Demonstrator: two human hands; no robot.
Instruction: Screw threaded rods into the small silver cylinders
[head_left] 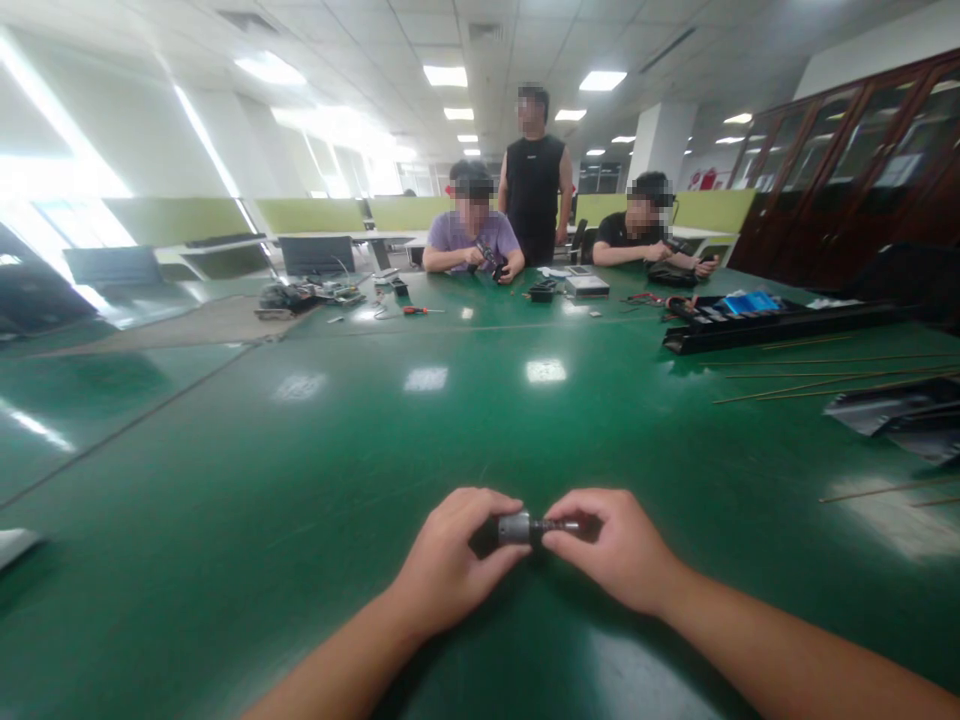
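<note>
Metal cylinder (pixel 514 528) with narrow dark shaft (pixel 556 526): lies level between the two hands, just over the green bench (pixel 420 440), toward the near edge and about midway between the left and right sides. Cylinder end points left, shaft end points right.

Left hand (pixel 459 550): partly curled, thumb and fingers closed on the cylinder from opposite sides. Right hand (pixel 624 550): thumb and forefinger pinched on the shaft, other fingers folded; shaft tip shows beyond the pinch. Hands near each other, apart. Whether the cylinder touches the bench: cannot tell.

Right edge of bench: long black channel (pixel 780 328), blue item (pixel 750 303) beside it, thin rods (pixel 795 388), grey metallic pieces (pixel 892 412) nearer. Left edge: pale object (pixel 16 546), partly out of view.

Toward far edge: jumble of parts (pixel 289 297) at left, screwdriver (pixel 420 311) with orange-red handle, flat pale box (pixel 587 287) right of centre. Person in purple shirt (pixel 474 235) sits there holding a dark tool; person in black sleeveless top (pixel 534 185) stands behind; another seated person (pixel 637 235) to the right.
</note>
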